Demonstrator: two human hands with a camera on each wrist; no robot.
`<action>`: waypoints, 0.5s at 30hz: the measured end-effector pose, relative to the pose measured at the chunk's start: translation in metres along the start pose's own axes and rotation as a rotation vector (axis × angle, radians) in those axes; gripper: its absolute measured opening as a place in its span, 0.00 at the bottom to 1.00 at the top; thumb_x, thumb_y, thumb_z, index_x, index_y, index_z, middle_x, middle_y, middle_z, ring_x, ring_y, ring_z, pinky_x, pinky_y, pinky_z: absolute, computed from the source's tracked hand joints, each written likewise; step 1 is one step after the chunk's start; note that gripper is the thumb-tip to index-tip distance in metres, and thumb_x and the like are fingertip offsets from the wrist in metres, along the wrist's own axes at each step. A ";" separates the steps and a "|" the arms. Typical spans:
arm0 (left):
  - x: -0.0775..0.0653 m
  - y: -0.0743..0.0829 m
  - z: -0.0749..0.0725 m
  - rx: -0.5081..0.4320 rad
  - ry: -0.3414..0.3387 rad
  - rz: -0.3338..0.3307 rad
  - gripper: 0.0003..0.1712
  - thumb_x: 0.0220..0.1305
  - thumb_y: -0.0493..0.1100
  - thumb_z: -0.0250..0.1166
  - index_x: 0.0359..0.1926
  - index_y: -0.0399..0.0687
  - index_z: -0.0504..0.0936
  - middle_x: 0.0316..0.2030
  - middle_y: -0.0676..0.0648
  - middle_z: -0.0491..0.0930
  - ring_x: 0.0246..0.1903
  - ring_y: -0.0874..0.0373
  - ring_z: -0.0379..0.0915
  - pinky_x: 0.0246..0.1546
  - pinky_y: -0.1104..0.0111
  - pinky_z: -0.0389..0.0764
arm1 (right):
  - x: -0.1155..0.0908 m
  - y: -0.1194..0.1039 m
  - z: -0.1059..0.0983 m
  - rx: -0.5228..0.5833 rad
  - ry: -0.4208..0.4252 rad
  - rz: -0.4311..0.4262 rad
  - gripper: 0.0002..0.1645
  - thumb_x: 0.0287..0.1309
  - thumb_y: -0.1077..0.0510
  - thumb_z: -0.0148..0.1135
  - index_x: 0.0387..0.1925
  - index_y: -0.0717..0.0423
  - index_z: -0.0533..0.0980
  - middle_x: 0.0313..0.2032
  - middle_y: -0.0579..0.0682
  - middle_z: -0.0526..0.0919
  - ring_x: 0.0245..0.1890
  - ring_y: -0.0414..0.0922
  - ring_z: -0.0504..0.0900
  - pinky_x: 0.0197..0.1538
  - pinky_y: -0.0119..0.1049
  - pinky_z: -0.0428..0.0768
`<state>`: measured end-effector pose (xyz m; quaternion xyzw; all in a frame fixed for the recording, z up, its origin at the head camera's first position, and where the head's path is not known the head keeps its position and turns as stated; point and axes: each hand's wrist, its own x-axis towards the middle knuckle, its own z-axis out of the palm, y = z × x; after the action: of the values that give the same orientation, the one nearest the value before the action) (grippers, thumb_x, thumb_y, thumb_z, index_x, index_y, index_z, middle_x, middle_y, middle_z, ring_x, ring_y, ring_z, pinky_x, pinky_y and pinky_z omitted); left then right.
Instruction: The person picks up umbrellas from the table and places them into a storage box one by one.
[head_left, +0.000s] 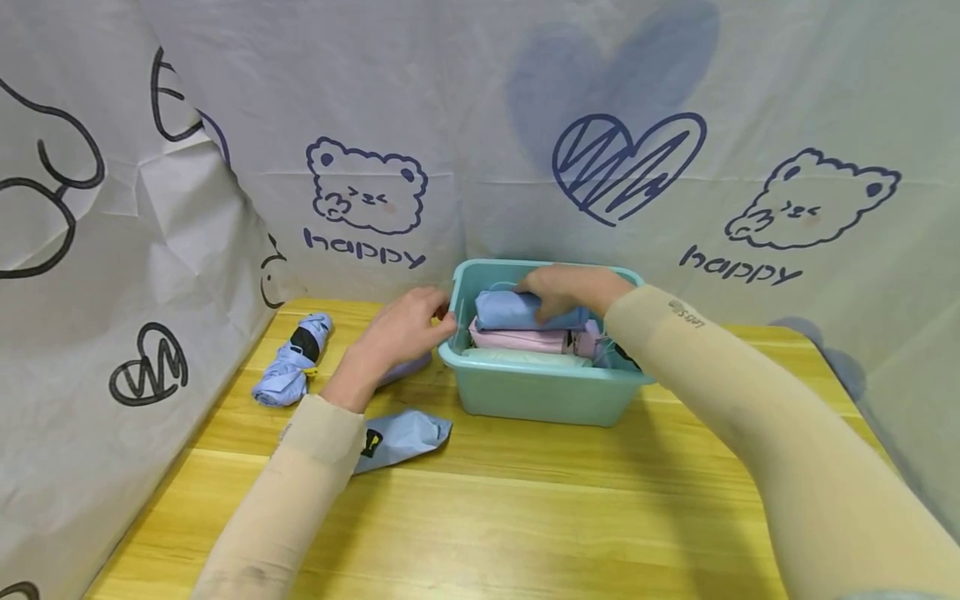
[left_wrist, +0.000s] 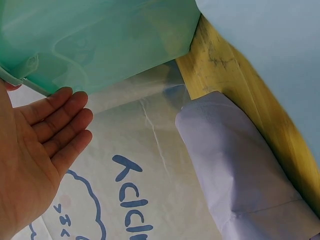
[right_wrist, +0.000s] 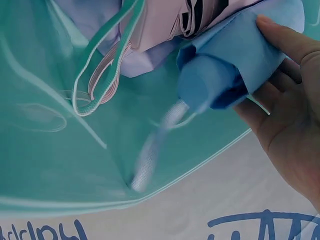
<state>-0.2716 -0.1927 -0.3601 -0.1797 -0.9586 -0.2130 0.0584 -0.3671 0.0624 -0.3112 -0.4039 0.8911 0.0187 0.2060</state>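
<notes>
My right hand [head_left: 558,292] reaches into a teal plastic bin [head_left: 551,398] and grips a blue folded umbrella [head_left: 498,310]. In the right wrist view, thumb and fingers wrap the umbrella's fabric, and its blue handle end [right_wrist: 200,82] and a wrist strap [right_wrist: 155,150] point away. Beside it in the bin lie a pink folded umbrella [head_left: 517,340], a pale green one [head_left: 517,357] and a lilac one [head_left: 588,343]. At the bin's left rim is my left hand [head_left: 401,329], its fingers extended against the outer wall. Below that hand lies a purple folded umbrella [left_wrist: 235,165], partly hidden.
A rolled blue umbrella [head_left: 281,379] with a black band lies at the left on the wooden table [head_left: 525,508]. Nearer me is a grey-blue umbrella [head_left: 412,437], partly behind my left forearm. A printed white cloth [head_left: 487,150] hangs behind the bin and along the left.
</notes>
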 end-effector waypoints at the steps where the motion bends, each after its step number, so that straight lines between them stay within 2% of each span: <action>1: 0.000 0.000 0.000 0.000 0.001 0.000 0.12 0.67 0.52 0.55 0.40 0.53 0.80 0.38 0.51 0.79 0.38 0.53 0.73 0.37 0.59 0.77 | 0.000 0.000 0.000 -0.014 -0.001 -0.005 0.40 0.63 0.60 0.68 0.74 0.65 0.66 0.68 0.62 0.74 0.67 0.56 0.74 0.72 0.51 0.69; 4: 0.000 0.000 0.000 0.002 0.002 0.001 0.11 0.67 0.51 0.55 0.40 0.53 0.80 0.38 0.51 0.79 0.38 0.53 0.73 0.38 0.59 0.77 | 0.000 0.001 -0.001 -0.059 0.009 -0.012 0.38 0.63 0.58 0.71 0.72 0.63 0.70 0.65 0.61 0.78 0.63 0.55 0.78 0.69 0.50 0.73; 10: 0.000 0.000 0.000 0.000 0.001 0.000 0.11 0.67 0.51 0.55 0.40 0.53 0.80 0.38 0.51 0.79 0.39 0.53 0.73 0.39 0.59 0.76 | -0.001 0.000 -0.004 -0.112 0.016 0.054 0.36 0.63 0.53 0.73 0.70 0.56 0.73 0.66 0.56 0.78 0.65 0.55 0.78 0.67 0.48 0.75; 15: 0.000 0.001 0.000 0.004 0.000 -0.003 0.11 0.67 0.51 0.55 0.39 0.53 0.79 0.38 0.52 0.79 0.39 0.53 0.73 0.38 0.59 0.76 | -0.001 0.002 -0.004 -0.120 -0.024 0.032 0.33 0.67 0.54 0.69 0.70 0.58 0.73 0.66 0.57 0.78 0.65 0.56 0.77 0.67 0.48 0.75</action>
<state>-0.2711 -0.1923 -0.3594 -0.1780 -0.9594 -0.2110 0.0583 -0.3691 0.0637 -0.3070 -0.4010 0.8922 0.0805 0.1918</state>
